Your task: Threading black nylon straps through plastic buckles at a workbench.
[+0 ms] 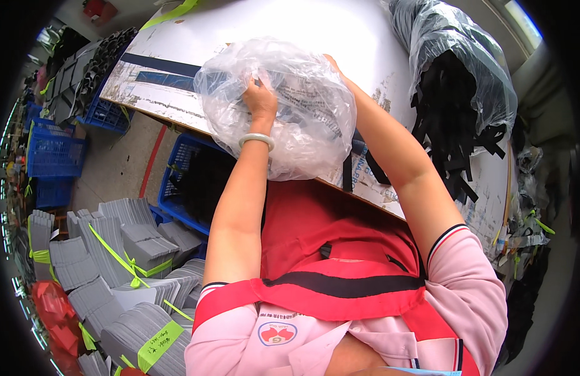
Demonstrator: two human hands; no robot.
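Note:
A large crumpled clear plastic bag (308,135) with dark print lies puffed up at the near edge of a white worktable (252,25). My left hand (260,99), with a pale bangle at the wrist, reaches onto the bag and pinches its film between closed fingers. At the bag's far right side is my right hand (332,63); the bag hides most of it, fingers included. Dark flat strips (161,63) stretch across the table to the left of the bag and pass under it. More dark strips (347,172) show at the bag's lower right.
On the table's right lies a heap of black straps (449,103) partly covered by clear plastic (481,59). A blue crate (183,153) with black material stands below the table's left edge. Stacked grey pieces (102,250) tied with green bands fill the lower left. Blue baskets (55,153) stand farther left.

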